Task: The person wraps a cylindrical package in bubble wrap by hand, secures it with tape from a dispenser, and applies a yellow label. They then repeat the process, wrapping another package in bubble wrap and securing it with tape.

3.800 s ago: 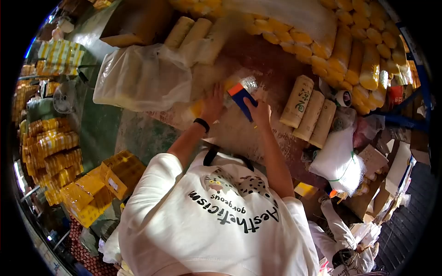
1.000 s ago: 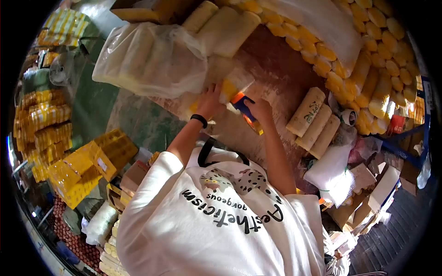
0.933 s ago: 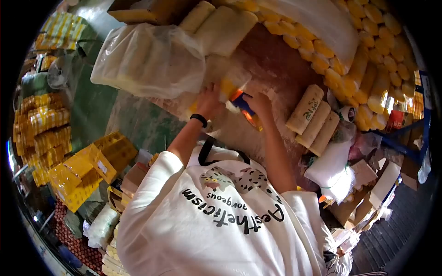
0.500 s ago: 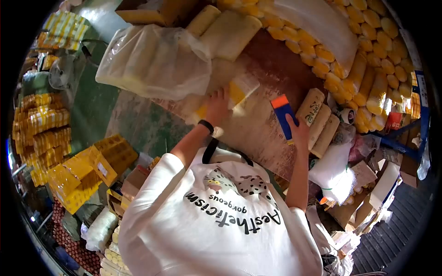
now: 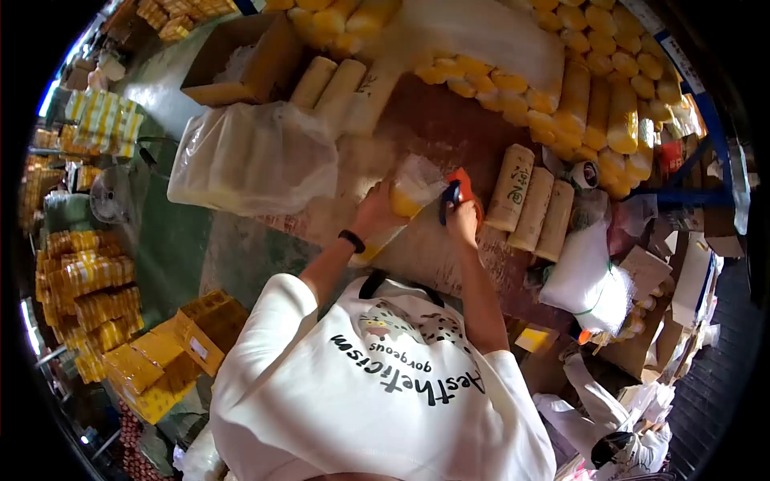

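Note:
My left hand point(image 5: 380, 213) is closed on a yellow-and-clear plastic package point(image 5: 409, 196) above the worn table point(image 5: 433, 256). Just right of it, my right hand point(image 5: 462, 220) grips a blue-and-orange tool point(image 5: 457, 192), whose orange end lies close to the package's clear end. Whether tool and package touch, I cannot tell. To the left is a large clear plastic bag point(image 5: 253, 156) holding pale rolls. Pale wrapped rolls with dark writing point(image 5: 525, 196) lie right of my right hand.
An open cardboard box point(image 5: 241, 60) stands at the upper left. Yellow-ended packs point(image 5: 593, 92) are piled at the upper right. Yellow boxes point(image 5: 152, 365) sit at lower left. Another person point(image 5: 609, 421) is at the lower right.
My right hand has moved left with the tool, up to the package. My left hand now holds the package's end raised, where it lay flatter before. The view has shifted, bringing another person into sight.

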Motion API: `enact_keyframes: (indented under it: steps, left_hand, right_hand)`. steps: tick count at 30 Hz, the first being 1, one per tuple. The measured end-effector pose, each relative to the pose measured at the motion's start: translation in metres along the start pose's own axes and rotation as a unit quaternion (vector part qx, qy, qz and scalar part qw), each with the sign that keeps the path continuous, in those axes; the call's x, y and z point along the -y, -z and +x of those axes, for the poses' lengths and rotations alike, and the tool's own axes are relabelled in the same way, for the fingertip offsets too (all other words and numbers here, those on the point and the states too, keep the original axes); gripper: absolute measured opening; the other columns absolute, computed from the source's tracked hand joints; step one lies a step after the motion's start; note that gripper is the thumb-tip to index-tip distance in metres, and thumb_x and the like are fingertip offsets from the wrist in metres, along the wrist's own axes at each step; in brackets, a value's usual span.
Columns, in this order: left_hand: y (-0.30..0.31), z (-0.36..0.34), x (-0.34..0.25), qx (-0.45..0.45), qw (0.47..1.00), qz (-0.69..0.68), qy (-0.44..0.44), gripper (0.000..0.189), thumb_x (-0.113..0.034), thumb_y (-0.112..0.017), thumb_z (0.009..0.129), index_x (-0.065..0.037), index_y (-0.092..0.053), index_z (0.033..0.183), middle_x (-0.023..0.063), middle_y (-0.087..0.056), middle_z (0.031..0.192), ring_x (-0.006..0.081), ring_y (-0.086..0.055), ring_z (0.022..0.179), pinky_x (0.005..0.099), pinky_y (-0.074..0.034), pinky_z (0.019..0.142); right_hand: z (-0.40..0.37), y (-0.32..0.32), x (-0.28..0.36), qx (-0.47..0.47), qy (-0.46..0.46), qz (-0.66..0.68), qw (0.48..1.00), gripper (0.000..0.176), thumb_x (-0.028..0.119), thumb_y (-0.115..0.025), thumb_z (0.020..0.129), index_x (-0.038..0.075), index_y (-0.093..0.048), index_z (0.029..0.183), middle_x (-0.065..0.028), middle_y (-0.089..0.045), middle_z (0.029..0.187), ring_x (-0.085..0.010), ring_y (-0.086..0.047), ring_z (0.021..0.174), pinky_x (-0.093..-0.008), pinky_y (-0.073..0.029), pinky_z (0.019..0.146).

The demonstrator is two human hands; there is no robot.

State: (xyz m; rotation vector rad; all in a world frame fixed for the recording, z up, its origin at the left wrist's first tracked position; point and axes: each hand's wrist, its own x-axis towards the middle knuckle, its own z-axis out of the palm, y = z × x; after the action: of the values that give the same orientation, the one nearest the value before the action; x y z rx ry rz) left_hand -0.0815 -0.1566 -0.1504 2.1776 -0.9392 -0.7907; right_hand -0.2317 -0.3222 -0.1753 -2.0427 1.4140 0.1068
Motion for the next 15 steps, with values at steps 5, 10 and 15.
enact_keyframes:
  steps: [5, 10, 15]
  left_hand:
    - [0.027, -0.049, -0.038, -0.111, 0.986, -0.054, -0.114, 0.112, -0.031, -0.085, 0.057, -0.003, -0.020, 0.143, 0.0196, -0.044, 0.132, 0.0352, -0.046, 0.120, 0.0418, -0.042, 0.096]
    - [0.040, -0.078, -0.055, -0.099, 0.975, -0.073, -0.184, 0.093, -0.027, -0.085, 0.059, -0.012, -0.035, 0.136, 0.0160, -0.045, 0.132, 0.0311, -0.046, 0.122, 0.0439, -0.040, 0.098]
    - [0.080, -0.094, -0.070, -0.153, 0.877, 0.158, -0.427, 0.035, -0.019, -0.076, 0.065, -0.013, -0.065, 0.097, 0.0099, -0.057, 0.115, 0.0272, -0.055, 0.109, 0.0453, -0.042, 0.095]
  right_hand:
    - [-0.078, 0.085, 0.050, 0.070, 0.273, 0.314, 0.907, 0.051, 0.009, -0.067, 0.082, 0.013, -0.045, 0.128, -0.0132, -0.043, 0.134, -0.0285, -0.056, 0.109, -0.0373, -0.050, 0.088]
    - [-0.103, 0.106, 0.058, 0.118, 0.447, 0.157, 0.873, 0.028, 0.004, -0.067, 0.080, 0.009, -0.061, 0.106, -0.0074, -0.052, 0.124, -0.0251, -0.055, 0.110, -0.0363, -0.048, 0.092]
    - [-0.099, 0.093, 0.056, 0.083, 0.486, 0.177, 0.852, 0.010, 0.004, -0.068, 0.078, 0.003, -0.064, 0.087, -0.0075, -0.062, 0.104, -0.0264, -0.060, 0.097, -0.0360, -0.052, 0.080]
